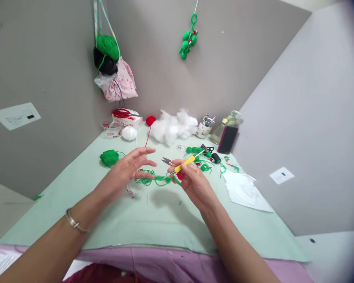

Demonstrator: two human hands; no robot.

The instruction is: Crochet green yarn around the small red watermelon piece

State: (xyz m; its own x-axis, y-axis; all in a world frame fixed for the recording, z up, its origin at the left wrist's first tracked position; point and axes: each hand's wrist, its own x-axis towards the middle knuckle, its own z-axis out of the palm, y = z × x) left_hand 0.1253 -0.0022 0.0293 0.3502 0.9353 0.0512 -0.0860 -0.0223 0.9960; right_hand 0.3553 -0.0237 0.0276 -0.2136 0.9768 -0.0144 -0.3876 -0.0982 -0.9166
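My left hand [129, 171] hovers over the table with its fingers spread and nothing between them. Below it lie loose loops of green yarn [147, 177] and a pale strand with red bits. My right hand [193, 181] is closed on a yellow-handled crochet hook [185, 163], its metal end pointing up to the right. A small red, white and green crocheted piece [178, 178], like a watermelon slice, is also at these fingers. Dark pointed blades of small scissors [166, 161] show beside the right fingertips; I cannot tell whether the hand grips them.
A green yarn ball [109, 158] lies left, a white ball [129, 133] behind it. White stuffing [174, 126], a pen cup [205, 127], a bottle [222, 129] and a leaning phone [227, 139] line the back. Crocheted green pieces [205, 167] and white paper [244, 188] are right.
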